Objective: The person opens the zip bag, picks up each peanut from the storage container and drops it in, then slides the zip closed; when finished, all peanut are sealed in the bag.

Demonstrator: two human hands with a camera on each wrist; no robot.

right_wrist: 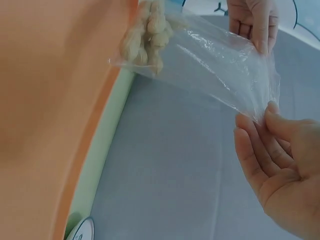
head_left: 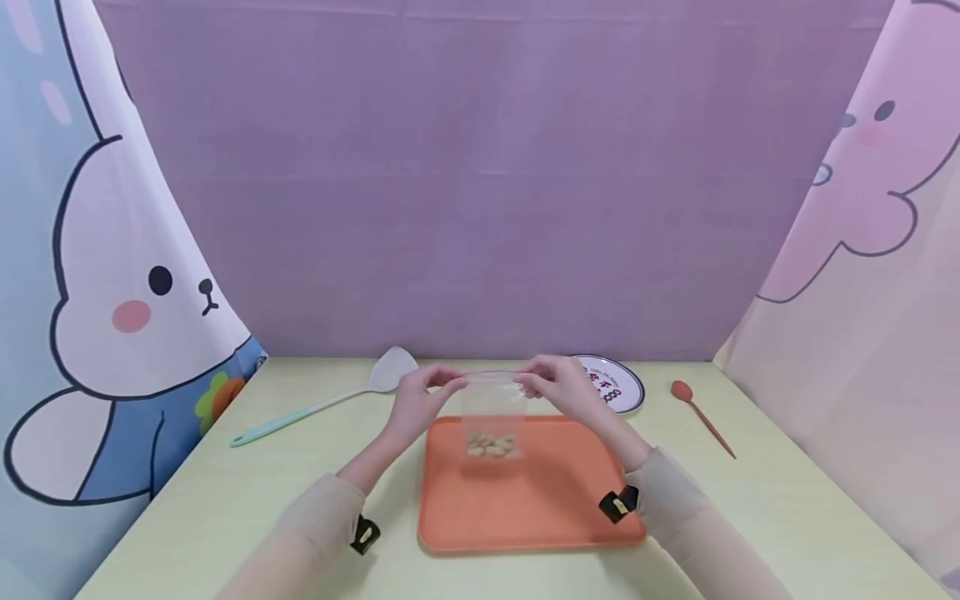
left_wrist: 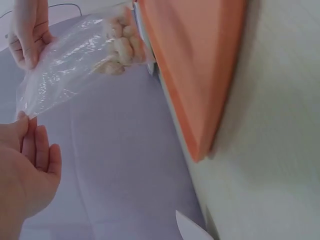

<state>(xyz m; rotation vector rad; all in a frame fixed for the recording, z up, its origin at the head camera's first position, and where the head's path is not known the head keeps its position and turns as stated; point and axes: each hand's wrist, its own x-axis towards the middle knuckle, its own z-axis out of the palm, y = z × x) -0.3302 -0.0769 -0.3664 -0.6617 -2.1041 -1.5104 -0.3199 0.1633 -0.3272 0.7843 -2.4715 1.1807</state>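
Observation:
A clear plastic bag point(head_left: 492, 406) hangs upright over the orange tray point(head_left: 540, 508), with several peanuts point(head_left: 490, 445) in their shells gathered at its bottom. My left hand point(head_left: 422, 402) pinches one top corner between thumb and forefinger. At the opposite corner, my right hand point(head_left: 564, 385) pinches the bag the same way, so its top edge is stretched between them. Seen from the left wrist, the bag point(left_wrist: 65, 67) is see-through and creased near the fingers. In the right wrist view the peanuts point(right_wrist: 147, 37) bunch in the far end of the bag.
Left of the tray lies a spatula point(head_left: 393, 369) with a white blade and a mint handle. Behind the tray's right corner is a white plate point(head_left: 618, 387) with red markings. A reddish wooden spoon point(head_left: 682, 390) lies at the right. A purple curtain point(head_left: 480, 183) closes off the back.

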